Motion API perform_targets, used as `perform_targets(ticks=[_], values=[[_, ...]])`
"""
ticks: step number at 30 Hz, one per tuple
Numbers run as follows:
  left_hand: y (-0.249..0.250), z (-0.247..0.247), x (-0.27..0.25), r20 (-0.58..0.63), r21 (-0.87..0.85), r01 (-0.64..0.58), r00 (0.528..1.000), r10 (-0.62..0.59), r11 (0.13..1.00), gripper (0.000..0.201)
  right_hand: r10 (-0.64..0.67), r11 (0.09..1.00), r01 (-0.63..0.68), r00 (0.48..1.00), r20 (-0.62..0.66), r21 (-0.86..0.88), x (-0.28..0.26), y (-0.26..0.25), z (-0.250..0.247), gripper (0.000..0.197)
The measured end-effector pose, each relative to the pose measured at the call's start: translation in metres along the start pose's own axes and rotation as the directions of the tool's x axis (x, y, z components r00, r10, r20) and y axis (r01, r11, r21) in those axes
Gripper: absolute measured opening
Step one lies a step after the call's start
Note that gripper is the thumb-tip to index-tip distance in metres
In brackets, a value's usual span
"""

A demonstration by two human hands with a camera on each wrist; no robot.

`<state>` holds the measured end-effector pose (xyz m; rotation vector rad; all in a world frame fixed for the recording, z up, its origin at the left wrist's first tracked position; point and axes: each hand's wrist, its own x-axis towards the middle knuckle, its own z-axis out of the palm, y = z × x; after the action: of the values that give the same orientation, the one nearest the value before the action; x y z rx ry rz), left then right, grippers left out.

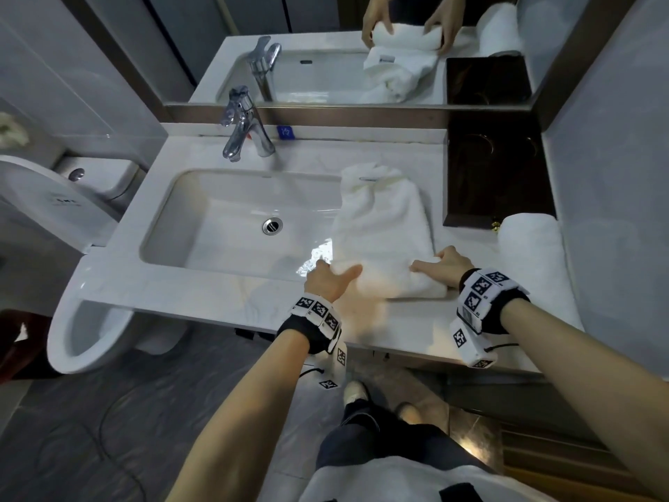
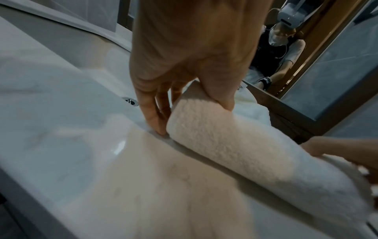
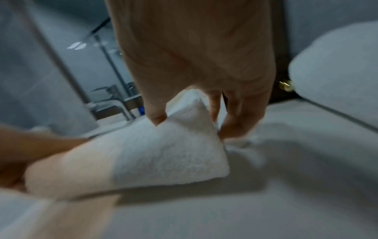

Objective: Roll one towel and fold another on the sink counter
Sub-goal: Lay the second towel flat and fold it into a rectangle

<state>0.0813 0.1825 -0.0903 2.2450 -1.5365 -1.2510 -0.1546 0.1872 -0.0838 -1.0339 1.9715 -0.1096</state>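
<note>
A white towel (image 1: 383,226) lies lengthwise on the counter (image 1: 202,288) right of the basin, its near end rolled into a thick tube (image 2: 231,145) (image 3: 155,158). My left hand (image 1: 327,275) (image 2: 184,90) grips the roll's left end, thumb on top and fingers behind it. My right hand (image 1: 443,264) (image 3: 196,116) grips the right end the same way. The far end of the towel lies flat, with a label near the top. A second white towel (image 1: 530,248) (image 3: 335,64) lies at the counter's right edge.
The basin (image 1: 235,226) with its drain sits left of the towel, the chrome tap (image 1: 246,128) behind it. A dark wooden box (image 1: 496,168) stands at the back right. A mirror (image 1: 344,67) runs along the back wall. A toilet (image 1: 54,219) is at the far left.
</note>
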Motion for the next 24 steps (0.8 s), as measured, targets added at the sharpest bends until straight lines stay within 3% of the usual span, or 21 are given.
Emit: perform_targets(ticks=[2,4,6,7,9,11,14,16,18,21,24], values=[[0.005,0.002,0.002,-0.011,0.038,0.036,0.999,-0.036,0.999,0.090,-0.113,0.986,0.093,0.983,-0.143,-0.139,-0.005,-0.003,0.003,0.076],[0.009,0.004,0.004,-0.037,0.065,0.056,0.998,-0.054,0.996,0.088,-0.420,0.884,0.326,0.868,-0.266,-0.334,-0.012,-0.006,0.004,0.051],[0.011,0.006,0.005,-0.059,0.065,0.066,0.996,-0.062,0.996,0.087,-0.670,0.692,0.542,0.727,-0.147,-0.476,-0.016,-0.003,0.006,0.042],[0.010,0.007,0.005,-0.064,0.061,0.067,0.996,-0.063,0.996,0.088,-0.713,0.617,0.592,0.699,-0.050,-0.519,-0.017,0.001,0.006,0.049],[0.009,0.010,0.005,-0.076,0.050,0.049,0.996,-0.045,0.998,0.086,-0.699,0.542,0.591,0.712,0.071,-0.597,-0.018,0.009,0.007,0.067],[0.006,0.011,0.005,-0.139,0.036,-0.052,0.989,0.057,0.998,0.074,-0.670,0.526,0.559,0.737,0.093,-0.641,-0.017,0.013,0.008,0.071],[-0.001,0.009,0.003,-0.245,0.022,-0.361,0.902,0.355,0.932,0.043,-0.598,0.623,0.535,0.796,0.094,-0.571,-0.017,0.006,0.005,0.068],[-0.005,0.006,0.003,-0.186,0.046,-0.487,0.854,0.486,0.872,0.026,-0.515,0.688,0.494,0.848,0.121,-0.532,-0.018,0.000,0.001,0.066],[-0.008,0.000,0.005,-0.061,-0.001,-0.481,0.875,0.481,0.876,0.030,-0.453,0.742,0.472,0.876,0.164,-0.476,-0.017,-0.003,-0.005,0.065],[-0.012,-0.013,0.008,0.117,-0.052,-0.372,0.919,0.375,0.927,0.051,-0.362,0.843,0.433,0.895,0.260,-0.320,-0.012,-0.004,-0.014,0.061],[-0.014,-0.019,0.011,0.163,-0.023,-0.288,0.944,0.288,0.957,0.060,-0.266,0.894,0.361,0.904,0.336,-0.264,-0.009,-0.003,-0.015,0.064]])
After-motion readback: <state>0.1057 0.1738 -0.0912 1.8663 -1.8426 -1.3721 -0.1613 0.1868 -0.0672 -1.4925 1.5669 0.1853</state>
